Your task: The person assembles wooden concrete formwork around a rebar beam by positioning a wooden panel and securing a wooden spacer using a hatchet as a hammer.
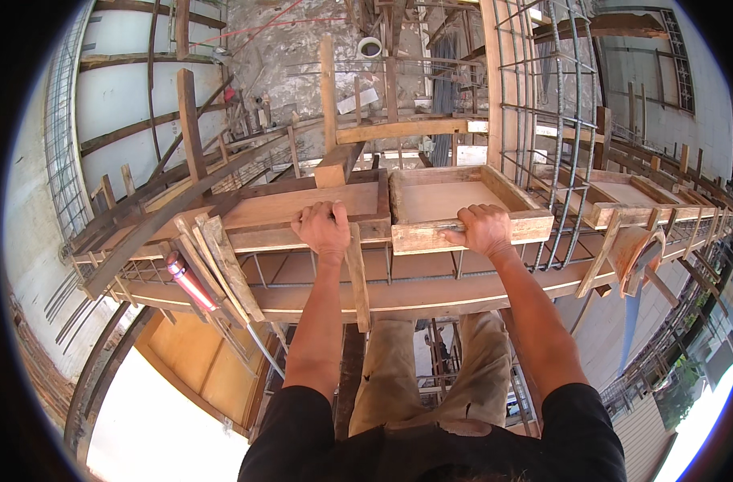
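In front of me lies a shallow plywood formwork panel [447,194] framed with timber battens. My right hand [487,228] grips its front batten, fingers over the top and thumb along the near face. Left of it sits a longer framed panel [298,206], close against the first. My left hand [321,228] is closed over the near edge of that longer panel, close to its right end. The fingertips there are partly hidden. Just right of my left wrist, an upright wooden batten [357,277] stands against the beam form [430,303].
Vertical rebar [571,136] rises right of the panels beside a timber post [503,96]. A handsaw [630,321] hangs at the right. Loose sticks [230,265] and a pink-red cylindrical object [191,283] are at the left. Below the beam form, a drop shows around my legs.
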{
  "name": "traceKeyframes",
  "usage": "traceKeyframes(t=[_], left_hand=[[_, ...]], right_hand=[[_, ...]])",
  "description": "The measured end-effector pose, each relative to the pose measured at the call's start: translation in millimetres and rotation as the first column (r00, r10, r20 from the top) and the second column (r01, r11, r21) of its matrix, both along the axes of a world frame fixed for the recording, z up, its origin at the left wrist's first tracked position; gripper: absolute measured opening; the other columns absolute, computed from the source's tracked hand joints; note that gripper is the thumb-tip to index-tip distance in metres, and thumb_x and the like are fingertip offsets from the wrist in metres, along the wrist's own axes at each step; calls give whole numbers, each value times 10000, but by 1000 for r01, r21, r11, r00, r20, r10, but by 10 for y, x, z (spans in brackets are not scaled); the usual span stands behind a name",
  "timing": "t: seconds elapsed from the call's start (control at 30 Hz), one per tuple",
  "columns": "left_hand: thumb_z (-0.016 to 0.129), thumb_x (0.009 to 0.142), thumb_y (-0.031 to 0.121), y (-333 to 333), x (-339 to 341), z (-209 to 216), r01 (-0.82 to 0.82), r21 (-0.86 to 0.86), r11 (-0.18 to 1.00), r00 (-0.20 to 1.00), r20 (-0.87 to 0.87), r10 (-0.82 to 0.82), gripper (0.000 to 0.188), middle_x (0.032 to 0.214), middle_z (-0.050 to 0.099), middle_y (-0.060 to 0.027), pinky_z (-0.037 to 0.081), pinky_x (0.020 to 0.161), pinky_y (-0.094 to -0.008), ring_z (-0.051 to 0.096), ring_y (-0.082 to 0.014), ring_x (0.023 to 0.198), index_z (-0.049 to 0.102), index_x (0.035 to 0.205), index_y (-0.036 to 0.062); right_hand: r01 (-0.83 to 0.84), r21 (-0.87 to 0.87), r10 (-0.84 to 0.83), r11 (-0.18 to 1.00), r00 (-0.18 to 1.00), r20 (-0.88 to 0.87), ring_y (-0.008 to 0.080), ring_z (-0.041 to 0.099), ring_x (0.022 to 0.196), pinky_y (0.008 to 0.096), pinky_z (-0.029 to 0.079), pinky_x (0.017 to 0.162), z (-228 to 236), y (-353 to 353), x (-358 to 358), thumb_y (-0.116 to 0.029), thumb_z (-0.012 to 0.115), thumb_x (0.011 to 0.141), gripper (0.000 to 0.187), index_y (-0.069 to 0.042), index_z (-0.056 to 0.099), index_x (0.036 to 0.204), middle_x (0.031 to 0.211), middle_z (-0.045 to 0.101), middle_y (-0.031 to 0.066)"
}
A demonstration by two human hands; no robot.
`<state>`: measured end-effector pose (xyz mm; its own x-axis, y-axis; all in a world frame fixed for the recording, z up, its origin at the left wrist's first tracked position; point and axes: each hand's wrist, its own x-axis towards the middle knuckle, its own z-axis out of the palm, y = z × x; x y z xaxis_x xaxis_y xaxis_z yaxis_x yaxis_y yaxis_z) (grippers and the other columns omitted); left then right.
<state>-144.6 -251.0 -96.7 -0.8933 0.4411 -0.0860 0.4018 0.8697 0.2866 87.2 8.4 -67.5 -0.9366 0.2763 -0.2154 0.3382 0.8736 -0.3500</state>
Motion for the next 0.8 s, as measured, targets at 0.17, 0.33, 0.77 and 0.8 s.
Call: traceKeyframes(t=[0.17,0.33,0.77,0.8], left_hand=[[560,935,394,44,-3,40,-10,-1,1000,1000,16,10,395,804,714,-39,369,1010,-442,627,-255,856,715,713,106],[570,924,403,34,-4,30,-11,2,1000,1000,0,11,400,795,710,-47,381,996,-451,628,-265,858,691,686,104],[600,930,388,-1,10,-3,-4,4,1000,1000,30,4,333,854,725,-37,377,1026,-458,630,-255,922,730,787,117],[603,938,388,-10,-2,-1,-3,-55,998,998,68,7,314,898,736,-30,369,1057,-467,641,-247,971,746,845,125]], right_hand=[[-19,36,20,999,999,-32,243,679,651,388,536,590,22,27,-14,-654,768,769,538,-137,644,685,676,639,30],[-22,24,23,999,998,-60,254,660,606,388,527,565,2,20,-1,-662,777,757,554,-139,621,668,645,626,38],[22,-2,-22,1000,1000,21,259,704,675,406,559,614,18,-7,-2,-697,738,796,582,-129,663,694,692,673,56],[17,-22,-17,1000,1000,18,262,715,705,411,568,637,-4,0,12,-699,729,804,584,-126,670,710,716,685,64]])
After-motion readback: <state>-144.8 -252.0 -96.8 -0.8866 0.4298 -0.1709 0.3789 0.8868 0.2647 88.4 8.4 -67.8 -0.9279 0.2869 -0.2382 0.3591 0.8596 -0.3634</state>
